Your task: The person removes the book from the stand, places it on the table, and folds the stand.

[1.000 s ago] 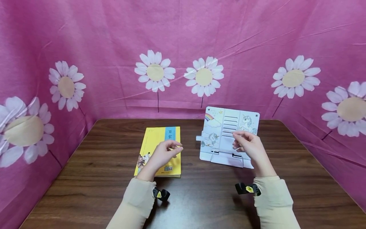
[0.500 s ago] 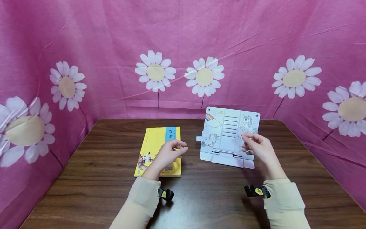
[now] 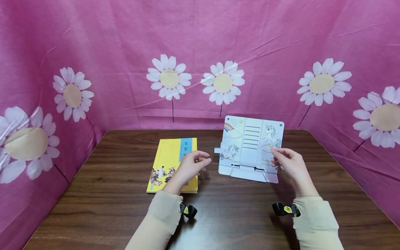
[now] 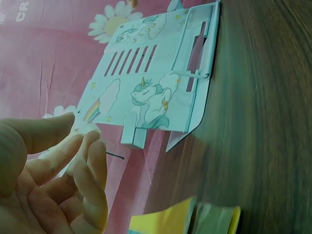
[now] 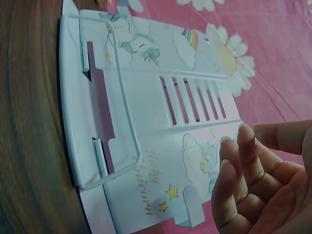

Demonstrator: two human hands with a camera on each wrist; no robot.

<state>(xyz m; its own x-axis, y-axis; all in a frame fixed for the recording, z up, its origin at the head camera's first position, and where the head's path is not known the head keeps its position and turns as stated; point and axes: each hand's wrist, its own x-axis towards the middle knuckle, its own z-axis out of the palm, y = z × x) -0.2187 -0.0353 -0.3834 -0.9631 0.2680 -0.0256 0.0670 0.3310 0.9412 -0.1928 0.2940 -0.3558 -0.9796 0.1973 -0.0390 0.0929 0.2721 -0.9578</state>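
Observation:
A white book stand (image 3: 251, 142) with unicorn and rainbow prints stands tilted back on the right half of the table. Its slots, wire page holder and side clip (image 4: 134, 134) show in the left wrist view. My right hand (image 3: 290, 165) hovers by its right edge, fingers loosely bent and holding nothing; whether it touches the stand I cannot tell. To the left lies a yellow book (image 3: 168, 156) with a blue title strip, cover up. Above its right side hangs my left hand (image 3: 192, 166), relaxed, with nothing in it.
The dark wood table (image 3: 109, 166) ends at a pink curtain (image 3: 125, 45) printed with white daisies. Both wrists carry black straps, the left strap (image 3: 188, 210) and the right strap (image 3: 285, 209) standing out inward from beige sleeves.
Both hands have drifted to the right, the right hand from in front of the stand to its right edge. The book and the stand have stayed in place.

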